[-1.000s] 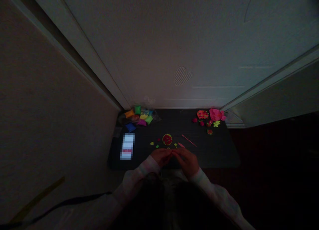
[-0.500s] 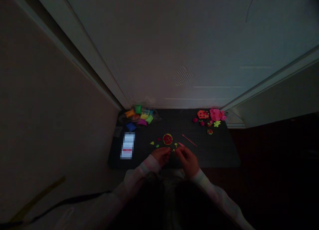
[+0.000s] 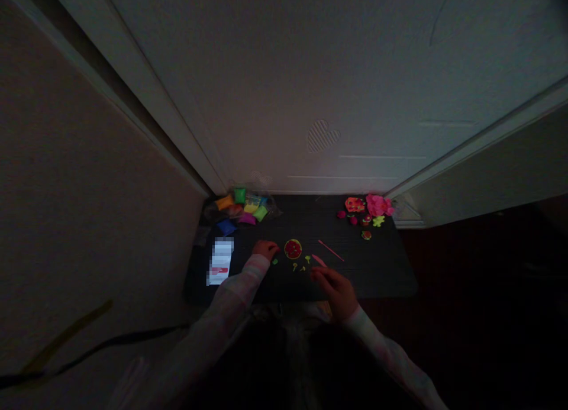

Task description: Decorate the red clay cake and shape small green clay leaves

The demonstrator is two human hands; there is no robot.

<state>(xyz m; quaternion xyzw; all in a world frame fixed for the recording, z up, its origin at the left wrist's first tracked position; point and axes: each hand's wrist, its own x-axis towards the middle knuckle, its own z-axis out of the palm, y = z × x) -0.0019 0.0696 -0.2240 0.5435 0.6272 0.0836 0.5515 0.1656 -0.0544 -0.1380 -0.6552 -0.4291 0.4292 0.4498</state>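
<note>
My left hand point(image 3: 265, 249) is over the dark table, its fingers drawn together left of a round clay piece with a red top and yellow rim point(image 3: 293, 249). Whatever lies at those fingertips is too small and dark to name. A small green piece point(image 3: 275, 261) lies just below them. My right hand point(image 3: 337, 290) hovers near the front edge with thumb and index finger close together; any content is hidden. Between the hands lie small yellow mushroom-like pieces point(image 3: 294, 267). A pink knife-shaped tool point(image 3: 318, 260) and a thin pink stick point(image 3: 331, 250) lie beyond my right hand.
A phone point(image 3: 220, 261) with a lit screen lies on the left of the table point(image 3: 377, 277). Behind it are colourful clay packets point(image 3: 252, 209). Pink and orange clay figures point(image 3: 379, 205) sit at the back right. A white door point(image 3: 266, 102) rises behind the table.
My left hand has moved away from my right, to the left and forward, covering where a yellow piece lay. Another yellow piece now shows between the hands. The whole view has shifted slightly.
</note>
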